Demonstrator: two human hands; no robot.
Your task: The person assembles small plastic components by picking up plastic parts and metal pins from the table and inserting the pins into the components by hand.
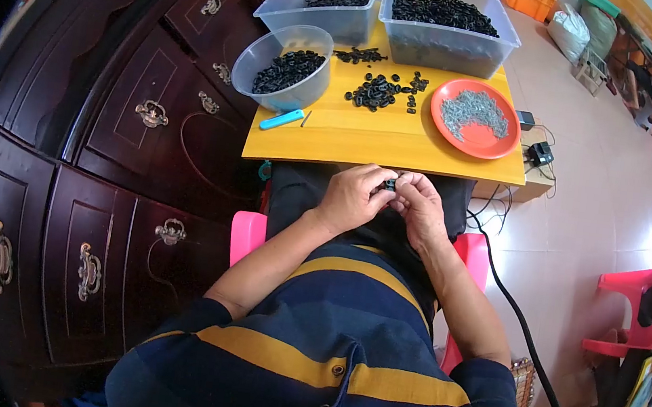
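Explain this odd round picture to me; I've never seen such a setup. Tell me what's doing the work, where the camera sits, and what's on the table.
There is no machine here: a person works with two bare hands. The picture comes from a fisheye camera worn on the head, looking down, so straight edges bend toward the rim. The striped shirt below is the wearer's own.

On the yellow table stand two clear bins and a round clear tub, all holding black pieces. More black pieces lie loose, near a red plate of small grey pieces.

Just off the table's near edge, the left hand pinches a small dark piece. The right hand has its fingertips there too; whether they grip it is unclear.
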